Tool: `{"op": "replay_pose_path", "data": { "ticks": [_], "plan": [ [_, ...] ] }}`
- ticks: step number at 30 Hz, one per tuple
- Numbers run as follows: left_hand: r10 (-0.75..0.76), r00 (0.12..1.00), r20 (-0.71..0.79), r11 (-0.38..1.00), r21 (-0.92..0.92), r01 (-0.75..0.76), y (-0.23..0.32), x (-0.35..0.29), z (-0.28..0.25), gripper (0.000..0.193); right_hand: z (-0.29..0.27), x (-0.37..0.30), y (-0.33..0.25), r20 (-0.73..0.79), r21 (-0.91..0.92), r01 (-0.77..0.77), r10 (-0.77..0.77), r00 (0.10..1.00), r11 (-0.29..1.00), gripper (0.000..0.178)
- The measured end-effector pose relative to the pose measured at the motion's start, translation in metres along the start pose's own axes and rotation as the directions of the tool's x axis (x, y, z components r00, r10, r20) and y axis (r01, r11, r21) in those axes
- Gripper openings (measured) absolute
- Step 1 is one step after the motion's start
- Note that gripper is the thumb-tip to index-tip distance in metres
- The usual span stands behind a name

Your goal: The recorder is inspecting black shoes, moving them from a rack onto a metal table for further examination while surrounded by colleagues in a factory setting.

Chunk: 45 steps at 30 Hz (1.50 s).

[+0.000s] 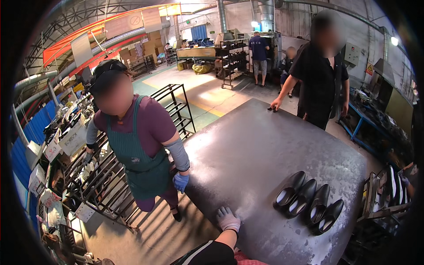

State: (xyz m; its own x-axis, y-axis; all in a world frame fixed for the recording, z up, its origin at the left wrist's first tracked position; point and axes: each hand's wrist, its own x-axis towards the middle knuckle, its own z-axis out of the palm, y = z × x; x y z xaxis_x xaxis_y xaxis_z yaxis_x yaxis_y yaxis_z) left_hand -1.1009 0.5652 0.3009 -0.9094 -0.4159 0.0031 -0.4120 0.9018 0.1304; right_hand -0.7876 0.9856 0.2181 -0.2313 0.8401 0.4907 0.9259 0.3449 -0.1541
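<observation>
My left hand (228, 219), in a pale knitted glove, rests on the near left edge of a dark metal-topped table (247, 145). Its fingers are stretched out and nothing is in them. Several black slip-on shoes (302, 198) with pale insoles stand in a row on the table, right of that hand and apart from it. At the right rim, a partly cut-off gloved hand (404, 180) is beside black shoes (392, 182) on a rack; it seems to be my right hand. Its fingers are too small and cut off to read.
On the left a person in a green apron (140, 154) stands with a blue-gloved hand at the table edge. A black metal rack (99, 194) stands behind. Across the table a person in black (321, 84) has a hand by a small black thing (273, 109) on the far corner.
</observation>
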Motion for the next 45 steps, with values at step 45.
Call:
{"op": "replay_pose_path", "data": {
  "ticks": [45],
  "plan": [
    [0.078, 0.997, -0.015, 0.996, -0.050, -0.078, -0.001, 0.000, 0.006, 0.052, -0.001, 0.008, 0.012, 0.084, -0.108, 0.065, -0.056, 0.995, 0.992, 0.055]
  ]
}}
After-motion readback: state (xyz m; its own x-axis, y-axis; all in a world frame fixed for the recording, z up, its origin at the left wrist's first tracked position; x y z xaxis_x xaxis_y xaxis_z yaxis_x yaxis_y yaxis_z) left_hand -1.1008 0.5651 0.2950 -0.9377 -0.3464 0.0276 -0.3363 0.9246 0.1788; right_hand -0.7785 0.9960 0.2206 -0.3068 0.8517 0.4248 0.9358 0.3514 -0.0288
